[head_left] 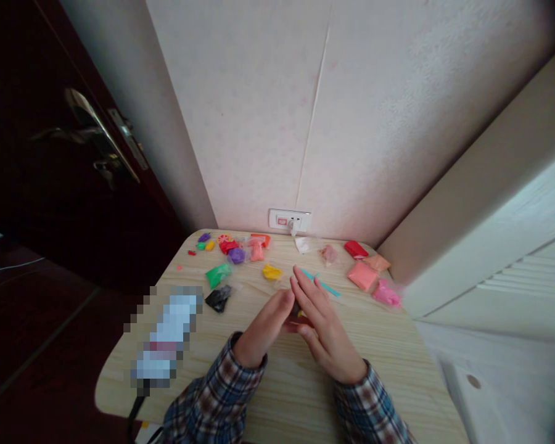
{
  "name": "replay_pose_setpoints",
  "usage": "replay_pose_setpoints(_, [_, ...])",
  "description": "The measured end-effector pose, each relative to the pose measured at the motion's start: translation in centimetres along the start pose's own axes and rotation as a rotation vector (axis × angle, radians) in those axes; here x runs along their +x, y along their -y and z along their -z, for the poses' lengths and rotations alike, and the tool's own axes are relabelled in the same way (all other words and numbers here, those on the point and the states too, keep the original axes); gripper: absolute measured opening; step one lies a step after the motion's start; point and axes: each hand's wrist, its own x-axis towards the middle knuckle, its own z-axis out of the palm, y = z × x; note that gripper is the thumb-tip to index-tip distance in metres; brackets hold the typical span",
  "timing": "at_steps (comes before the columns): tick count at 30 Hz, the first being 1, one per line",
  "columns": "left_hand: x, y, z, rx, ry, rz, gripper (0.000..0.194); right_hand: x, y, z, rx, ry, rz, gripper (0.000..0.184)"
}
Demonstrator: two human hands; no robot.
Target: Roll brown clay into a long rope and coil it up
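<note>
Over the middle of the table [393, 364], left hand [266, 324] and right hand [326, 330] press together, right fingers straight, left ones mostly hidden, sandwiching a small yellow piece [300, 313]! Yellow clay [272, 272] sits toward the back edge, a pink packet [387, 293] by the right.

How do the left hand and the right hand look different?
The right hand leans up toward the left; the left hand leans up toward the right. The right hand's fingers show clearly, while the left hand's are mostly hidden. Both come from plaid sleeves, with a small dark thing between the hands.
</note>
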Motion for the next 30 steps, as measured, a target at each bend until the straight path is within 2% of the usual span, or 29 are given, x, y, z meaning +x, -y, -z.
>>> replay_pose_setpoints(3, [-0.1, 0.0, 0.1, 0.050, 0.032, -0.004, 0.052, -0.1, 0.5, 0.0, 0.147, -0.006, -0.024, 0.053])
replay_pose_setpoints(6, [-0.1, -0.1, 0.4, 0.014, 0.046, 0.055, 0.049, -0.2, 0.8, 0.2, 0.421, -0.131, -0.167, 0.050])
replay_pose_setpoints(8, [0.0, -0.1, 0.4, -0.003, 0.035, 0.060, 0.047, -0.1, 0.7, 0.3, 0.504, -0.199, -0.265, 0.051])
replay_pose_setpoints(13, [0.2, 0.7, 0.5, -0.008, 0.102, -0.039, 0.054, 0.5, 0.3, 0.1, 0.594, -0.093, -0.367, 0.042])
replay_pose_setpoints(16, [0.3, 0.9, 0.9, -0.060, 0.195, -0.039, 0.064, 0.7, 0.4, 0.2, 0.708, -0.085, -0.371, 0.038])
replay_pose_setpoints(18, [0.2, 0.8, 1.2, -0.072, 0.224, -0.030, 0.060, 0.7, 0.4, 0.4, 0.735, -0.072, -0.354, 0.039])
replay_pose_setpoints(21, [0.2, 0.6, 1.1, -0.043, 0.189, -0.015, 0.048, 0.8, 0.4, 0.7, 0.770, -0.065, -0.355, 0.035])
replay_pose_setpoints(27, [-0.2, 0.4, 0.2, -0.020, 0.172, -0.004, 0.051, 1.2, 1.2, 0.6, 0.763, -0.195, -0.375, 0.019])
replay_pose_setpoints(30, [-0.4, 0.2, 0.2, -0.015, 0.163, 0.003, 0.046, 1.2, 1.1, 1.3, 0.753, -0.142, -0.343, 0.021])
